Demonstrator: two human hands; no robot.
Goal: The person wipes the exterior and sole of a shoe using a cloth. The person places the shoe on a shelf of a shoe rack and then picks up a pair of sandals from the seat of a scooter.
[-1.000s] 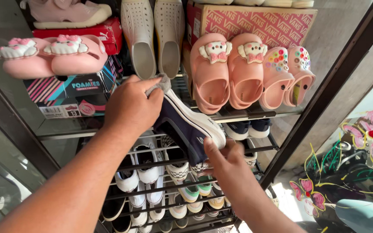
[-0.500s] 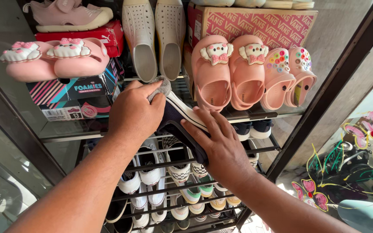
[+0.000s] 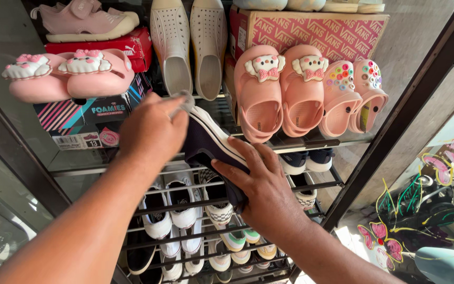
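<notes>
Navy shoe (image 3: 208, 144) is at the glass shelf's (image 3: 80, 158) front edge; left hand (image 3: 151, 129) pinches a grey cloth (image 3: 182, 100) on it, right hand (image 3: 256, 184) clasps its side.

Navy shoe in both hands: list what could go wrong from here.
1. The navy shoe sits tilted over the open wire racks, gripped by the left hand and right hand; a slip might drop it onto the white sneakers below.
2. The pink clogs hang close beside it at the glass shelf's edge; a nudge could knock them off.
</notes>
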